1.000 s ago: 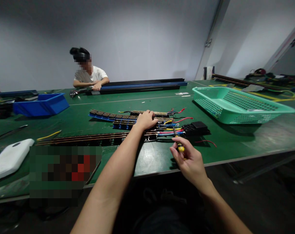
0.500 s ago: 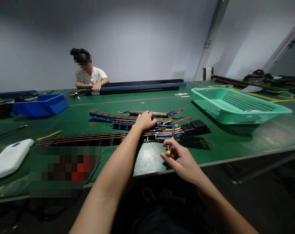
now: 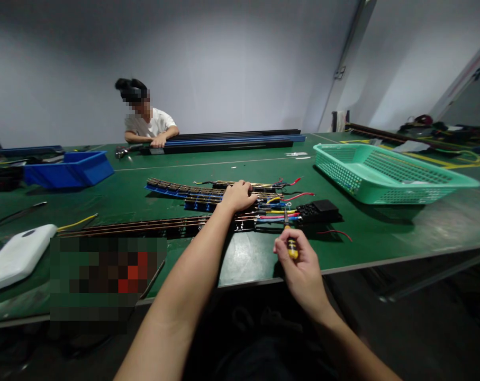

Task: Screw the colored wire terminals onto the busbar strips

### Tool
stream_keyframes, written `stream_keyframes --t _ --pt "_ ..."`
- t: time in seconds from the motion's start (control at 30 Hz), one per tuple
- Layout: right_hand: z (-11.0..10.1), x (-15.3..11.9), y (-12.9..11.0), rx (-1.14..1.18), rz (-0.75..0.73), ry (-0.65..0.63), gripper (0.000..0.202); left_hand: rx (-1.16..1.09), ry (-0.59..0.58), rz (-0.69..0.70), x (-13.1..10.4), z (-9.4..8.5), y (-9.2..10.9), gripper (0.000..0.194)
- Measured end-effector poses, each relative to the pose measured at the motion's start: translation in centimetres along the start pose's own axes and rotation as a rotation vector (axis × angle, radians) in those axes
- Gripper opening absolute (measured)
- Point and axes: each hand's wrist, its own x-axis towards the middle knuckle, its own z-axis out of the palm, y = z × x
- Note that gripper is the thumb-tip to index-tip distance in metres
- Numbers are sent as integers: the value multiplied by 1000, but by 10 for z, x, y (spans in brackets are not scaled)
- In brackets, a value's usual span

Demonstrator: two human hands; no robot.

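My left hand (image 3: 240,196) rests on the rail assemblies in the middle of the table; its fingers are bent over them, and what they grip is hidden. Blue rail pieces with copper strips (image 3: 172,189) stick out to its left. My right hand (image 3: 299,254) is closed around a screwdriver with a yellow and black handle (image 3: 292,247). The screwdriver's tip lies close to the coloured wires (image 3: 279,216), which lead to a black connector block (image 3: 321,210). A long black rail with copper strips (image 3: 136,227) extends to the left.
A green basket (image 3: 382,198) stands at the right, a blue bin (image 3: 65,173) at the left. A white device (image 3: 21,256) lies near the left edge. Across the table, a person (image 3: 150,124) leans by long black and blue rails (image 3: 232,141). A red wire (image 3: 337,233) lies loose.
My right hand has shifted slightly right and turned with the screwdriver, whose handle now tilts the other way. My left hand has stayed in place on the rails.
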Motion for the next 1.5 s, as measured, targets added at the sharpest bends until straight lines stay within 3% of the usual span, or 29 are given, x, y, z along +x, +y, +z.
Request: stream_keyframes --t 0.07,0.17,0.27,0.43,0.57,0.67,0.77,0.87,0.93,1.0,1.13,1.2,1.37,1.5 --pt "1 -14 -1 -123 -94 -69 11 -3 -1 2 0 0 0 36" --pt "4 -25 -4 -139 -243 -154 20 -2 -2 0 -1 -1 0 36" --pt "3 -19 -9 -120 -296 -122 20 4 -4 3 -1 -1 0 36" --pt "-5 14 -17 -6 -123 6 19 10 -9 9 -1 -3 0 36" --pt "-10 41 -9 143 25 -60 32 3 -9 7 -1 -2 0 35" --pt "-11 55 0 148 56 -49 37 2 3 7 0 0 -1 35" --pt "-11 59 5 -94 -53 -63 29 -2 8 12 0 1 -2 35" --pt "-8 53 6 -473 -256 -228 19 -2 5 7 -1 0 -1 35" --pt "-4 49 6 -592 -311 -310 14 -2 5 2 -1 -1 0 36" --pt "-1 48 5 -523 -263 -284 15 -4 4 0 -1 -2 0 36" --pt "-5 51 -7 11 13 20 29 -4 -3 3 -1 -2 0 34" --pt "-14 53 -16 197 86 109 33 -5 -4 6 -1 -2 1 34" --pt "-39 64 -31 248 45 150 34 -2 -5 3 -2 -3 1 35" --pt "-45 93 -17 222 111 117 43 1 -1 9 -2 -3 1 35"
